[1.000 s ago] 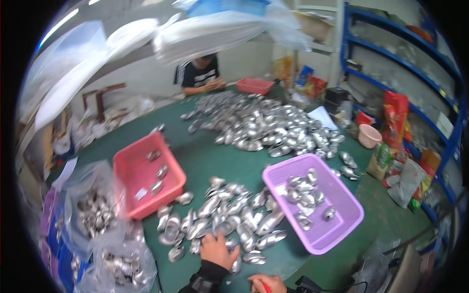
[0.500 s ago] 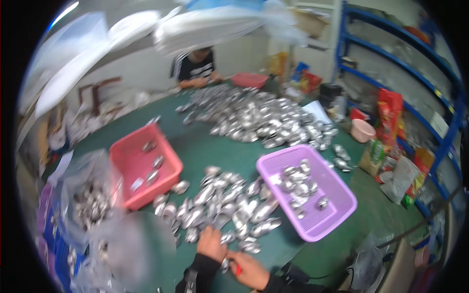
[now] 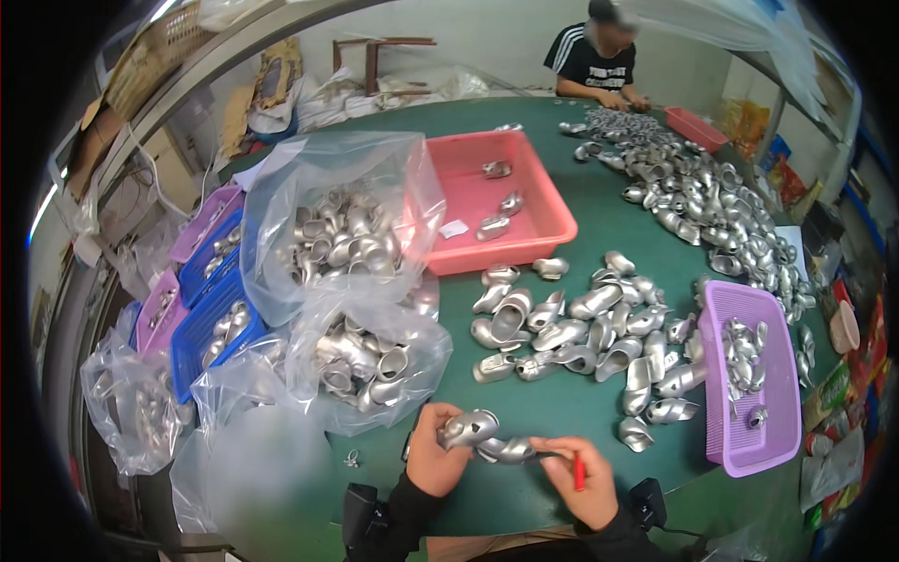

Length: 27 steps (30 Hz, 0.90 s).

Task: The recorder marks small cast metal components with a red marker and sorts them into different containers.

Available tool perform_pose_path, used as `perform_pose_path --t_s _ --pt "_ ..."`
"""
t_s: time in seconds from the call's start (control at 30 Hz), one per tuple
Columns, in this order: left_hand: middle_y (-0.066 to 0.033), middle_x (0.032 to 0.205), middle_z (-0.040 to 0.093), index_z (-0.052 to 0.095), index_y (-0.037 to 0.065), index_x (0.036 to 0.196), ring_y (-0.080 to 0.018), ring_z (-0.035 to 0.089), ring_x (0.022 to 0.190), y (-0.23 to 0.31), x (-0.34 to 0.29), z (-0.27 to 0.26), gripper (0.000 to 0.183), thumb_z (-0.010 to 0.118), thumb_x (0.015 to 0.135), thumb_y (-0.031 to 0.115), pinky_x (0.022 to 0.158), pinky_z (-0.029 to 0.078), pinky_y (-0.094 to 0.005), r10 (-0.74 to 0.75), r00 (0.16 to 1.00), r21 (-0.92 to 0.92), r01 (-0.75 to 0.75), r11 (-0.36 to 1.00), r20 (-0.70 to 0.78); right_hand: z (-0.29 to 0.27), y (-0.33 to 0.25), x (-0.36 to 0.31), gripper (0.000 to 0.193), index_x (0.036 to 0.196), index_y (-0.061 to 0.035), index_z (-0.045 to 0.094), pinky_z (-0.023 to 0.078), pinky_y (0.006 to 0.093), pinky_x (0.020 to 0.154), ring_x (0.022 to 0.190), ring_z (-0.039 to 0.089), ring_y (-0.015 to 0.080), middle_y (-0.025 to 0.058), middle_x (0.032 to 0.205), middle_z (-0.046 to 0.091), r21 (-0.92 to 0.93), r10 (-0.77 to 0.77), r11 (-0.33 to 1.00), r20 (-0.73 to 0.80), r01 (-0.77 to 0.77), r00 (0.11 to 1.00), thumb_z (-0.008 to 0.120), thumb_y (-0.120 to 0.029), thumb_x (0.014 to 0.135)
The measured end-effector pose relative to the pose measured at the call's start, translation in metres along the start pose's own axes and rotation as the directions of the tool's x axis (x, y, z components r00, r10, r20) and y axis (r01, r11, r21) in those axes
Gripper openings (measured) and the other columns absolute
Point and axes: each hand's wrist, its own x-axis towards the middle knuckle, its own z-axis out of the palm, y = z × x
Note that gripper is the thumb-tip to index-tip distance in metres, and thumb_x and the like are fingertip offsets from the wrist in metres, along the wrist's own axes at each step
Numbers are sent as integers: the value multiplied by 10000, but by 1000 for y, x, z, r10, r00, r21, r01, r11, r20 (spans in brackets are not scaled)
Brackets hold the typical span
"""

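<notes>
My left hand [image 3: 440, 459] is closed around a curved, hollow silver metal part [image 3: 470, 428]. A second silver piece [image 3: 510, 451] adjoins it between my hands; I cannot tell whether the two are joined. My right hand [image 3: 582, 482] is closed on a slim red-handled tool [image 3: 579, 472], its dark end toward the second piece. Beyond my hands lies a loose spread of similar silver parts [image 3: 599, 328] on the green table [image 3: 393, 478]. A small wire-like metal piece [image 3: 352, 458] rests left of my left hand.
A pink-red tray [image 3: 552, 220] and a purple basket [image 3: 777, 393] each hold several parts. Clear plastic bags [image 3: 337, 169] of parts crowd the left, beside blue bins [image 3: 211, 347]. A large heap [image 3: 693, 197] lies far right, where another person [image 3: 599, 66] sits.
My view has swung left, bringing the bags and bins more into sight. My hands, close together before, are now farther apart, with the silver parts showing between them.
</notes>
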Motion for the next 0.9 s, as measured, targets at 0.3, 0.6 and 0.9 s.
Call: perform_pose_path --t_s 0.3,0.6,0.9 --pt "-123 968 423 372 18 1088 -221 439 881 25 -45 23 603 619 539 -26 724 383 -294 278 937 276 -330 903 212 5 -3 -4 492 1117 -28 371 419 222 713 851 497 114 98 1027 491 153 198 965 119 -215 973 579 43 677" --pt "-124 1040 402 336 29 1134 -201 470 929 22 -52 17 633 655 587 3 768 408 -279 145 950 -84 -126 988 277 -6 -2 -9 489 1112 -19 370 366 268 811 936 452 137 89 1045 455 330 274 880 237 -342 932 586 25 675" --pt "-138 1139 367 252 35 1192 -205 397 1035 27 -52 19 642 562 645 -96 831 363 -311 180 915 -487 20 873 361 -12 0 -12 500 1091 -18 393 387 239 756 903 453 119 70 1010 458 291 265 905 186 -311 946 613 12 643"
